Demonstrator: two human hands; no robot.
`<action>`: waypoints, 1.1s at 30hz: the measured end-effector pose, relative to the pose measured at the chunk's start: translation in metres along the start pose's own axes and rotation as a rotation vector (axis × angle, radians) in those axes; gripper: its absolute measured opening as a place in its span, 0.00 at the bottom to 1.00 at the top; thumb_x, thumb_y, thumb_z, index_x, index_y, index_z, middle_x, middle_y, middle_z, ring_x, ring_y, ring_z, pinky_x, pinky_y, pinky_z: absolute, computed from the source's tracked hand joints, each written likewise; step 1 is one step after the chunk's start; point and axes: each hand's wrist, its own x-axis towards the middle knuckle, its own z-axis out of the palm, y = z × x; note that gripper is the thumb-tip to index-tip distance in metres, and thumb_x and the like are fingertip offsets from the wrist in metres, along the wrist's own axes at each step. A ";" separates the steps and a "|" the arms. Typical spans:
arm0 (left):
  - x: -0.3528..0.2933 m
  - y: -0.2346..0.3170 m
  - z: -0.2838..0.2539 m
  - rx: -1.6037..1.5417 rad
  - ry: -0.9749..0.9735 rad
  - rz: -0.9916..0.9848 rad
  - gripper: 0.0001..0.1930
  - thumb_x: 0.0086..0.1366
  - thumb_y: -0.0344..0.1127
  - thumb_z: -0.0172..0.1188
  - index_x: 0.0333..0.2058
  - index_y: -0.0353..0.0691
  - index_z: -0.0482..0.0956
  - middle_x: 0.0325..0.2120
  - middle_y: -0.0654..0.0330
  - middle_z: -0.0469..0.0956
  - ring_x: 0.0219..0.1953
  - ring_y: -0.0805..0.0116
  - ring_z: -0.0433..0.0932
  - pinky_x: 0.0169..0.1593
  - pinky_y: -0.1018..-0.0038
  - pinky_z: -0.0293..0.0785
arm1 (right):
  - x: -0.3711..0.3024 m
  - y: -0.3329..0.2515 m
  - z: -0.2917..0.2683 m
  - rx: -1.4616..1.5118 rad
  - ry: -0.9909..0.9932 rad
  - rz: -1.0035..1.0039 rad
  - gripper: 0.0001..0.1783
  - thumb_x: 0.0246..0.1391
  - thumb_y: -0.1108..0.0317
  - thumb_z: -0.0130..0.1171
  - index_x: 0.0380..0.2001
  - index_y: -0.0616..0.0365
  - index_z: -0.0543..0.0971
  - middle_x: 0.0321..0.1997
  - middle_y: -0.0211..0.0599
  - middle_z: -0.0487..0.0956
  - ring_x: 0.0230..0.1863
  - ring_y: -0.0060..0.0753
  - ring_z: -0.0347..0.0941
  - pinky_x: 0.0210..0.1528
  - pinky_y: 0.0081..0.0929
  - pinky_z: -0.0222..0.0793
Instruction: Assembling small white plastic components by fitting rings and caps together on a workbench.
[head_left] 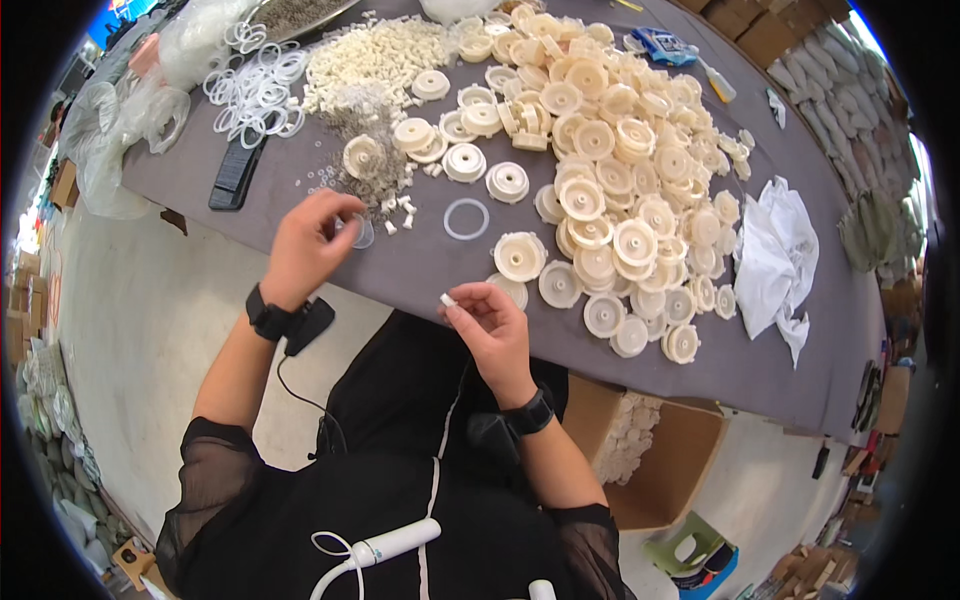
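My right hand pinches a small white plastic piece between thumb and fingertips, just off the table's near edge. To its left, my left hand hovers over the edge with its fingers curled together. Whatever they may hold is hidden. Beside those fingertips shows a clear ring. A larger clear ring lies flat on the grey table between and beyond the hands. Past it sit white round caps, and a heap of small clear rings is scattered beyond my left hand.
Cream round caps form a big pile on the right. Small white pieces and large clear rings are heaped at the back left, near a black phone. A white cloth lies far right; a cardboard box stands below the edge.
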 end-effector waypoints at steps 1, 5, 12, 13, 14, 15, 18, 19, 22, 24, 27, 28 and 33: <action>-0.005 0.014 0.007 -0.074 -0.035 0.051 0.09 0.54 0.22 0.58 0.34 0.38 0.78 0.26 0.64 0.72 0.22 0.78 0.67 0.27 0.81 0.64 | 0.002 -0.003 0.001 0.080 -0.024 0.014 0.10 0.54 0.77 0.57 0.41 0.66 0.74 0.37 0.32 0.77 0.38 0.21 0.75 0.43 0.18 0.70; -0.022 0.050 0.028 -0.183 -0.180 0.078 0.09 0.53 0.21 0.59 0.34 0.37 0.78 0.26 0.63 0.73 0.22 0.77 0.69 0.26 0.81 0.66 | 0.001 -0.010 0.003 0.183 -0.049 -0.002 0.09 0.55 0.78 0.56 0.40 0.67 0.73 0.38 0.35 0.77 0.40 0.24 0.76 0.44 0.19 0.71; -0.026 0.060 0.039 -0.222 -0.235 0.195 0.09 0.53 0.20 0.59 0.34 0.36 0.79 0.27 0.61 0.74 0.24 0.74 0.72 0.28 0.79 0.68 | -0.004 -0.019 -0.008 0.145 0.002 0.057 0.09 0.54 0.77 0.57 0.39 0.67 0.74 0.36 0.37 0.79 0.38 0.23 0.76 0.41 0.18 0.72; -0.026 0.061 0.039 -0.221 -0.237 0.197 0.09 0.53 0.20 0.59 0.34 0.36 0.79 0.27 0.61 0.74 0.24 0.74 0.72 0.28 0.79 0.68 | -0.004 -0.020 -0.010 0.149 0.014 0.072 0.09 0.54 0.77 0.58 0.39 0.67 0.75 0.35 0.38 0.80 0.37 0.23 0.77 0.40 0.18 0.72; -0.026 0.062 0.039 -0.212 -0.233 0.199 0.09 0.53 0.20 0.59 0.34 0.36 0.79 0.27 0.61 0.74 0.24 0.74 0.72 0.28 0.79 0.69 | -0.004 -0.021 -0.010 0.154 0.026 0.086 0.09 0.54 0.76 0.58 0.38 0.67 0.75 0.34 0.39 0.80 0.36 0.23 0.77 0.39 0.18 0.72; -0.027 0.064 0.040 -0.203 -0.229 0.201 0.09 0.53 0.20 0.59 0.34 0.36 0.78 0.27 0.61 0.74 0.24 0.74 0.72 0.29 0.79 0.69 | -0.005 -0.021 -0.011 0.155 0.029 0.085 0.09 0.54 0.76 0.58 0.38 0.67 0.75 0.34 0.39 0.80 0.36 0.23 0.77 0.39 0.18 0.72; -0.027 0.070 0.041 -0.195 -0.261 0.097 0.09 0.54 0.20 0.59 0.34 0.36 0.79 0.27 0.61 0.74 0.25 0.73 0.72 0.29 0.78 0.69 | -0.007 -0.019 -0.012 0.147 -0.023 0.101 0.08 0.53 0.76 0.59 0.38 0.67 0.75 0.34 0.40 0.81 0.35 0.22 0.77 0.39 0.17 0.73; -0.027 0.070 0.042 -0.194 -0.261 0.097 0.09 0.54 0.20 0.59 0.34 0.36 0.79 0.27 0.61 0.74 0.25 0.73 0.72 0.29 0.78 0.69 | -0.007 -0.019 -0.011 0.143 -0.013 0.091 0.08 0.53 0.76 0.59 0.37 0.67 0.76 0.34 0.40 0.81 0.35 0.22 0.77 0.39 0.17 0.73; -0.029 0.069 0.045 -0.200 -0.255 0.137 0.08 0.54 0.20 0.59 0.34 0.36 0.78 0.27 0.61 0.74 0.25 0.73 0.73 0.30 0.78 0.69 | -0.008 -0.020 -0.012 0.138 0.006 0.069 0.08 0.53 0.76 0.59 0.37 0.67 0.76 0.34 0.40 0.81 0.35 0.22 0.77 0.39 0.17 0.73; -0.028 0.067 0.045 -0.213 -0.260 0.120 0.09 0.54 0.20 0.59 0.34 0.36 0.78 0.27 0.61 0.74 0.25 0.72 0.73 0.30 0.78 0.69 | -0.008 -0.020 -0.013 0.136 0.016 0.057 0.08 0.53 0.76 0.59 0.37 0.67 0.76 0.34 0.40 0.81 0.35 0.22 0.77 0.39 0.17 0.73; -0.030 0.070 0.046 -0.232 -0.287 0.149 0.09 0.53 0.20 0.59 0.35 0.36 0.78 0.27 0.60 0.74 0.26 0.72 0.73 0.30 0.78 0.70 | -0.006 -0.020 -0.013 0.124 0.007 0.080 0.08 0.54 0.76 0.59 0.37 0.67 0.76 0.34 0.40 0.81 0.35 0.22 0.77 0.39 0.17 0.73; -0.030 0.069 0.046 -0.232 -0.288 0.149 0.09 0.53 0.20 0.59 0.35 0.36 0.78 0.27 0.60 0.74 0.26 0.72 0.73 0.30 0.78 0.70 | -0.006 -0.022 -0.012 0.150 0.036 0.089 0.08 0.54 0.77 0.58 0.38 0.67 0.76 0.34 0.40 0.81 0.35 0.22 0.77 0.39 0.17 0.73; -0.030 0.062 0.055 -0.311 -0.308 0.153 0.10 0.53 0.20 0.59 0.36 0.36 0.79 0.28 0.61 0.74 0.26 0.74 0.73 0.31 0.79 0.70 | -0.004 -0.016 -0.017 0.165 0.018 0.118 0.09 0.54 0.77 0.58 0.40 0.67 0.76 0.35 0.39 0.81 0.35 0.22 0.77 0.39 0.17 0.72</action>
